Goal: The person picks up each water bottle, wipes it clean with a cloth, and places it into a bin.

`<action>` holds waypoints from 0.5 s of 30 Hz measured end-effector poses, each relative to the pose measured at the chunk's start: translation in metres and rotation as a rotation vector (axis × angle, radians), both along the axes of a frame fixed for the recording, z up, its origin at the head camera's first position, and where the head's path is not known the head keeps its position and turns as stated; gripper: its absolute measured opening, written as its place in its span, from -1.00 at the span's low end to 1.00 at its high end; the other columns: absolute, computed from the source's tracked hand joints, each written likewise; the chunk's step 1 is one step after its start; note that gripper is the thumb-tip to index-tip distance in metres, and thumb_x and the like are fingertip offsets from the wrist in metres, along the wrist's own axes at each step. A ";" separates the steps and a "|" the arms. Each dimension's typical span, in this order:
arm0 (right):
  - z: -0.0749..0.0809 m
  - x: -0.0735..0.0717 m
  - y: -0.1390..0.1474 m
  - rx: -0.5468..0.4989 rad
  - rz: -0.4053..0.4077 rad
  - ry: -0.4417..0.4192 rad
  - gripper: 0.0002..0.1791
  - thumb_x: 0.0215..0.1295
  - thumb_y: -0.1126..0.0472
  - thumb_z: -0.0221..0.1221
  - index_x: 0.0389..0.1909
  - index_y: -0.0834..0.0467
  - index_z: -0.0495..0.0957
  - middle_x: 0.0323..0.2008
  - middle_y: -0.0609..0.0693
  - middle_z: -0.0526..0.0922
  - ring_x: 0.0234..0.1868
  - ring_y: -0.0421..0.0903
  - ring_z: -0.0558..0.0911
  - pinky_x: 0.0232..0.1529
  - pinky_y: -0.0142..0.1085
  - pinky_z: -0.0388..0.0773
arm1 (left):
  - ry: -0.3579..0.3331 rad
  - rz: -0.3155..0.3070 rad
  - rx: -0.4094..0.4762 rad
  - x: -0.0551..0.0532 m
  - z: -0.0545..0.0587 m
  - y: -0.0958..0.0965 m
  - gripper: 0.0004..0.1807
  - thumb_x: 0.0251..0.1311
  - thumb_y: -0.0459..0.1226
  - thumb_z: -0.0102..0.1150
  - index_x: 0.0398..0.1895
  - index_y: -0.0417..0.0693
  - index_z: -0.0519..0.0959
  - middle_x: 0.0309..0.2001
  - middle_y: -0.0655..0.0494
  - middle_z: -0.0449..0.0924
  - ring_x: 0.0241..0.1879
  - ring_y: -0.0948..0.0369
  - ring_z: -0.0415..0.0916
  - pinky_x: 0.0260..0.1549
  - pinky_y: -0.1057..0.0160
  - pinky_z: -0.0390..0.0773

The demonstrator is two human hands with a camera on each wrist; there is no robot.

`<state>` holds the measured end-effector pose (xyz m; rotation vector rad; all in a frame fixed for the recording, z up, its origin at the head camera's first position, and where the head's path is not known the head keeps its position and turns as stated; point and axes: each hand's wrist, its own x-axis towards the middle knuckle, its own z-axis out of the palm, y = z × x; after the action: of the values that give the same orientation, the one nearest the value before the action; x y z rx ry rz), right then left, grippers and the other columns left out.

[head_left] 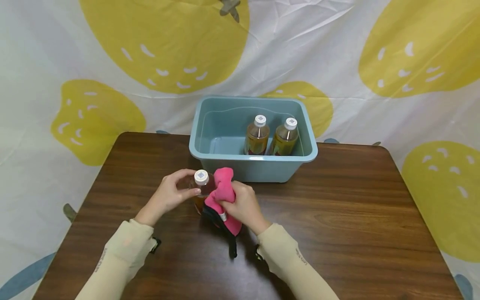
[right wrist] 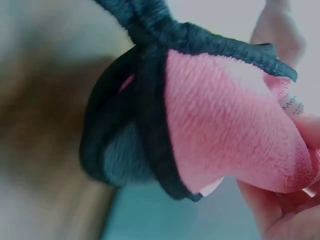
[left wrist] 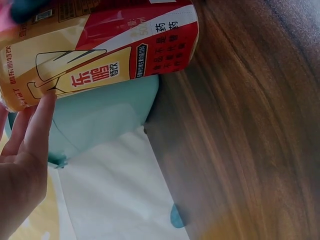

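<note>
A bottle of drink (head_left: 201, 178) with a white cap stands upright on the table, in front of the tub. My left hand (head_left: 170, 192) holds it near the top, thumb and fingers on either side. In the left wrist view its label (left wrist: 95, 75) is yellow and red with Chinese characters. My right hand (head_left: 245, 204) grips a pink fleecy cloth thing (head_left: 225, 189) with black edging and a black strap, against the bottle's right side. The right wrist view shows its pink outside (right wrist: 225, 120) and a dark grey-green inner side; what kind of thing it is I cannot tell.
Right behind the hands stands a blue-green plastic tub (head_left: 255, 168) at the table's back edge. Two more white-capped bottles, one left (head_left: 258, 135) and one right (head_left: 286, 137), stand in its right half. Dark wooden table (head_left: 337, 229) lies below; a lemon-patterned cloth (head_left: 281, 50) hangs behind.
</note>
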<state>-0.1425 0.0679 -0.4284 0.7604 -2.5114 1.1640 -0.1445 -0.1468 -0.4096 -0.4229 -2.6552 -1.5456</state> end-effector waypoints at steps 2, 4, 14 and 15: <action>0.015 0.000 -0.001 0.008 0.014 0.010 -0.77 -0.15 0.25 0.38 -0.49 0.23 0.52 -0.54 0.02 0.55 -0.54 -0.15 0.48 -0.49 -0.35 0.50 | 0.001 -0.006 0.011 0.000 0.000 0.000 -0.56 -0.11 -0.42 0.34 -0.08 -0.30 0.50 -0.17 -0.17 0.57 -0.18 0.01 0.54 -0.14 0.06 0.51; 0.026 -0.001 -0.003 0.037 0.028 0.022 -0.75 -0.13 0.21 0.37 -0.44 0.22 0.54 -0.47 0.02 0.58 -0.48 -0.15 0.51 -0.43 -0.35 0.52 | 0.007 -0.013 0.019 0.000 -0.001 0.000 -0.57 -0.11 -0.43 0.34 -0.08 -0.30 0.50 -0.16 -0.17 0.57 -0.17 0.00 0.54 -0.13 0.05 0.50; 0.024 -0.002 -0.006 0.058 0.004 0.031 -0.75 -0.12 0.21 0.38 -0.51 0.20 0.49 -0.53 0.02 0.58 -0.53 -0.13 0.52 -0.44 -0.31 0.51 | 0.006 -0.024 0.038 0.000 0.000 0.000 -0.56 -0.09 -0.38 0.34 -0.07 -0.29 0.50 -0.14 -0.17 0.56 -0.14 -0.01 0.53 -0.10 0.05 0.49; 0.021 -0.002 -0.006 0.045 -0.002 0.020 -0.75 -0.13 0.22 0.38 -0.52 0.20 0.48 -0.55 0.02 0.58 -0.54 -0.12 0.51 -0.44 -0.31 0.52 | 0.009 -0.021 0.037 0.000 0.000 0.000 -0.56 -0.09 -0.39 0.35 -0.07 -0.30 0.50 -0.15 -0.17 0.56 -0.14 -0.01 0.53 -0.10 0.05 0.49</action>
<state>-0.1443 0.0622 -0.4076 0.7768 -2.5287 1.0976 -0.1445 -0.1466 -0.4099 -0.4561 -2.6195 -1.5927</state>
